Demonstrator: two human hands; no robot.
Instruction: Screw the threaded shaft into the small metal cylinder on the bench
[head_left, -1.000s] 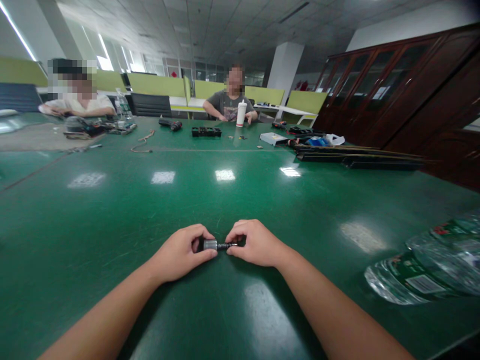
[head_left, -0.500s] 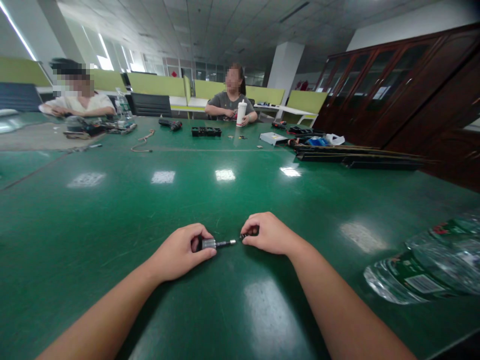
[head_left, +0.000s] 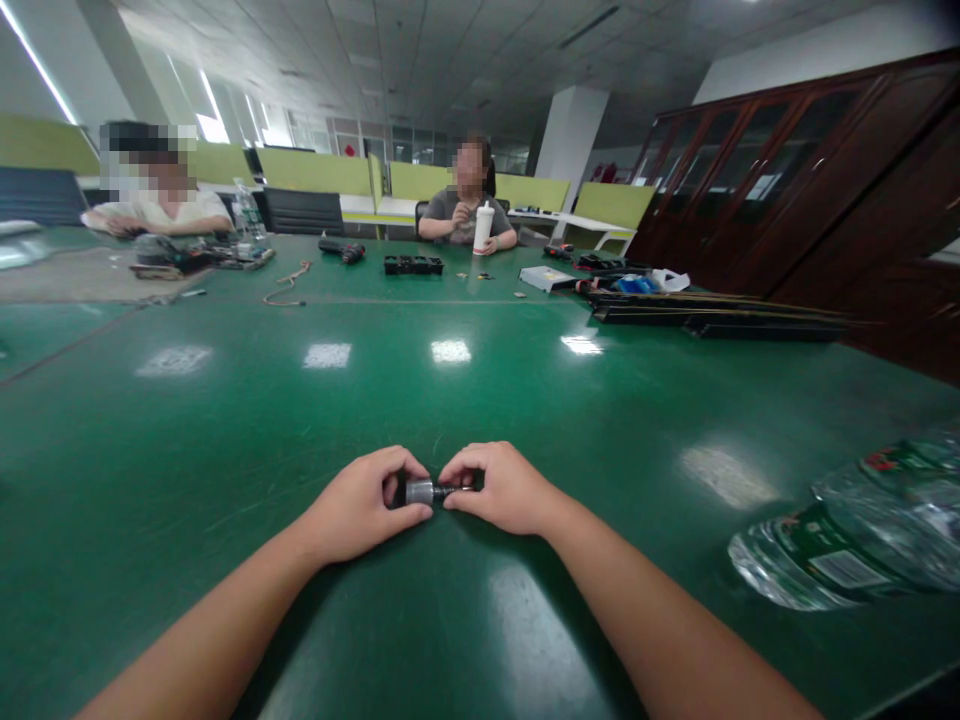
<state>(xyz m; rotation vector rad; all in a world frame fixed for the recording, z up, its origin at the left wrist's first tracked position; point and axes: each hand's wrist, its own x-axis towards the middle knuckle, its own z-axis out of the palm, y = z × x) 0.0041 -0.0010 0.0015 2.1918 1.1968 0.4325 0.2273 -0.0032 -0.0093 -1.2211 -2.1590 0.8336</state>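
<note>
My left hand [head_left: 369, 503] is closed round a short grey metal cylinder [head_left: 419, 491], dark at its back end, with a thin shaft pointing right. It lies low over the green table [head_left: 420, 620]. From the right, my right hand [head_left: 499, 487] pinches a small dark ribbed piece [head_left: 444, 492] between thumb and fingers. That piece now sits around or against the shaft, close to the cylinder's front face; which of the two, I cannot tell. The fingers hide part of it, and the shaft's bright tip shows between them.
Clear plastic water bottles [head_left: 847, 550] lie at the right. Along the far side are a power drill [head_left: 341, 249], a black block [head_left: 413, 265], a cord [head_left: 285, 287], a pale box [head_left: 547, 277] and long black bars [head_left: 712, 310]. Two people sit across, one holding a white cup [head_left: 484, 228].
My right hand has moved left with the ribbed piece, from beyond the shaft's tip to near the cylinder. My left hand has stayed put. The person opposite has raised one hand.
</note>
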